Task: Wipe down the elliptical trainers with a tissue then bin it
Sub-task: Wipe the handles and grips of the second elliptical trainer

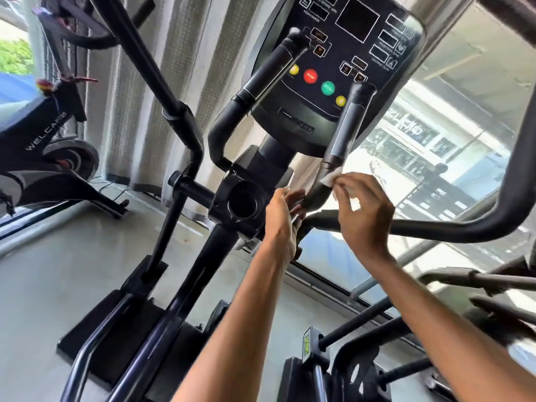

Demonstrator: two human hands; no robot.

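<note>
A black elliptical trainer (246, 204) fills the middle of the view, its console (342, 53) with red, green and yellow buttons up top. My right hand (362, 216) presses a white tissue (330, 178) against the lower bend of the right fixed handlebar (342, 134). My left hand (282, 224) reaches in just left of that same bar, fingers spread and touching the bar's curve beside the central post; it holds nothing that I can see.
A spin bike (43, 134) stands at the far left by a grey curtain (139, 91). A second machine's arms (478, 280) cross on the right. A big window (420, 146) lies behind. The grey floor (72, 256) spreads below.
</note>
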